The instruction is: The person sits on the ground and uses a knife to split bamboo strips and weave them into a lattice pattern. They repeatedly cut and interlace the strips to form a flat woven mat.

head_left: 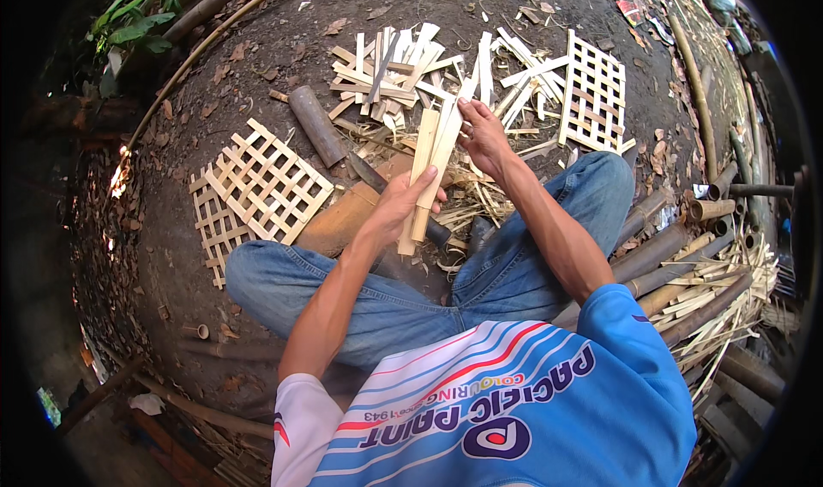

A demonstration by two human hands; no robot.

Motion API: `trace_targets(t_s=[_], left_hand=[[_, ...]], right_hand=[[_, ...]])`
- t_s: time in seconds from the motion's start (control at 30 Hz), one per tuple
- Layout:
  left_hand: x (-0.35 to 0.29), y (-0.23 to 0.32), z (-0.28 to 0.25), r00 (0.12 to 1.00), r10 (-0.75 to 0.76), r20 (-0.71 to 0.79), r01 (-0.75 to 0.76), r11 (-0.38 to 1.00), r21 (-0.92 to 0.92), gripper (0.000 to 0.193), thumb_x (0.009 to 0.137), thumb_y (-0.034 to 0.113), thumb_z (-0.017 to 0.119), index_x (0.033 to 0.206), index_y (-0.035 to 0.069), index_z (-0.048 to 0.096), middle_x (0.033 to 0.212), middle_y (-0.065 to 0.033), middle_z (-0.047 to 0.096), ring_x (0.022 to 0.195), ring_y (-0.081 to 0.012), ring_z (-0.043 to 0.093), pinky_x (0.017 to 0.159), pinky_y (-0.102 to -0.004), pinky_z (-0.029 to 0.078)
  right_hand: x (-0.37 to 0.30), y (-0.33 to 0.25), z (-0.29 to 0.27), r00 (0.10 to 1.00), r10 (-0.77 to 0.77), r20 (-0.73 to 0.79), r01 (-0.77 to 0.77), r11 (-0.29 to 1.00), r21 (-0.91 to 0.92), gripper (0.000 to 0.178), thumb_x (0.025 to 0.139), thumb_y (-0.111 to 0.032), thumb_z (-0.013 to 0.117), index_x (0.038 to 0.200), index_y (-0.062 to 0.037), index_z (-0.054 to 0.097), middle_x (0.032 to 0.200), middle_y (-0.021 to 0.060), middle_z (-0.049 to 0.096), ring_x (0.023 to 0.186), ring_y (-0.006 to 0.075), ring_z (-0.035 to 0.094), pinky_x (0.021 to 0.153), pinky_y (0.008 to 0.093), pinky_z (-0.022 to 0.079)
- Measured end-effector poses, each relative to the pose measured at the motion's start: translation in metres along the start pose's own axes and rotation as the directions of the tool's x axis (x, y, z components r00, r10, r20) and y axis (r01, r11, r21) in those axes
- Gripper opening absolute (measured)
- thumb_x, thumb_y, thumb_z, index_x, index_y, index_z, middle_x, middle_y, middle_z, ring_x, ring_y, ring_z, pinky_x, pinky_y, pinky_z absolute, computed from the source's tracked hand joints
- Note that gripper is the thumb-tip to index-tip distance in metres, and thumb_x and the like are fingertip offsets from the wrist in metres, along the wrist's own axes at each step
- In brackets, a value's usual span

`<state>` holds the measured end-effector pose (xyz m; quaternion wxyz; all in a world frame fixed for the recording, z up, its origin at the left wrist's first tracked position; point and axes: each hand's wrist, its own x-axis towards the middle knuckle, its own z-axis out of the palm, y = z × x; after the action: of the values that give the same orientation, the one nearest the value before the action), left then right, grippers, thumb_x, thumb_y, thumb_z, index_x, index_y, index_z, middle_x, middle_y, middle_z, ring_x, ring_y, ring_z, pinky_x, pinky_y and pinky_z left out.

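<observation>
Several pale, flat bamboo strips [423,148] are fanned out in front of me. My left hand [401,202] is closed around their lower part, thumb on top, with the ends sticking out below the fist. Farther up, my right hand [485,137] pinches the upper part of one strip between thumb and fingers. Beneath my left hand lies a large knife [367,173], its dark blade pointing away to the left and partly hidden. Next to it, a thick orange-brown piece of bamboo or wood [341,219] rests on the ground by my left knee.
Loose piles of cut strips [390,74] lie ahead. Woven bamboo lattices stand out at the left [267,181] and the right [593,93]. A short bamboo tube [316,127] lies left of the pile. Bamboo poles [651,264] and thin slivers [716,290] crowd the right side.
</observation>
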<state>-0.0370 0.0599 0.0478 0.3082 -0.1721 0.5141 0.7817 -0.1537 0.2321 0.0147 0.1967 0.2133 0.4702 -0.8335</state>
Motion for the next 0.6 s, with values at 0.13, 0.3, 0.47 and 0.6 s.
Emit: trace_targets(t_s=[0.13, 0.3, 0.47, 0.6], left_hand=[[0.001, 0.001, 0.001, 0.999, -0.035, -0.036, 0.033, 0.998, -0.052, 0.041, 0.099, 0.044, 0.059, 0.105, 0.003, 0.058, 0.079, -0.0041, 0.064, 0.063, -0.0094, 0.060, 0.054, -0.0209, 0.048], [0.000, -0.002, -0.005, 0.996, 0.054, -0.066, -0.062, 0.990, -0.126, 0.037, 0.099, 0.042, 0.059, 0.102, 0.006, 0.056, 0.075, -0.0021, 0.061, 0.056, -0.0074, 0.055, 0.048, -0.0192, 0.044], [0.001, 0.000, -0.006, 0.990, 0.075, -0.117, -0.091, 0.986, -0.143, 0.034, 0.098, 0.039, 0.062, 0.105, 0.007, 0.054, 0.074, -0.0011, 0.057, 0.052, -0.0069, 0.050, 0.044, -0.0185, 0.040], [0.003, -0.003, -0.009, 0.985, 0.103, -0.137, -0.117, 0.988, -0.100, 0.034, 0.098, 0.039, 0.062, 0.106, 0.008, 0.052, 0.074, -0.0010, 0.057, 0.052, -0.0068, 0.049, 0.044, -0.0193, 0.039]], right_hand=[[-0.002, -0.001, 0.001, 1.000, -0.012, 0.017, 0.013, 0.999, -0.050, 0.027, 0.097, -0.025, 0.066, 0.116, -0.0063, 0.061, 0.105, 0.0047, 0.066, 0.094, 0.0184, 0.063, 0.086, 0.0371, 0.051], [0.006, 0.002, -0.004, 0.993, -0.078, 0.089, 0.092, 0.982, -0.167, 0.030, 0.098, -0.023, 0.063, 0.114, 0.0027, 0.063, 0.098, 0.0083, 0.068, 0.081, 0.0168, 0.066, 0.076, 0.0317, 0.057], [0.007, -0.004, -0.003, 0.982, -0.151, 0.109, 0.181, 0.913, -0.365, 0.025, 0.100, -0.020, 0.059, 0.109, 0.0026, 0.065, 0.081, 0.0112, 0.068, 0.067, 0.0158, 0.064, 0.062, 0.0316, 0.056], [-0.006, -0.015, 0.006, 0.867, -0.429, 0.256, 0.412, 0.325, -0.851, 0.020, 0.100, -0.018, 0.057, 0.098, 0.0001, 0.066, 0.070, 0.0159, 0.062, 0.058, 0.0170, 0.057, 0.053, 0.0351, 0.047]])
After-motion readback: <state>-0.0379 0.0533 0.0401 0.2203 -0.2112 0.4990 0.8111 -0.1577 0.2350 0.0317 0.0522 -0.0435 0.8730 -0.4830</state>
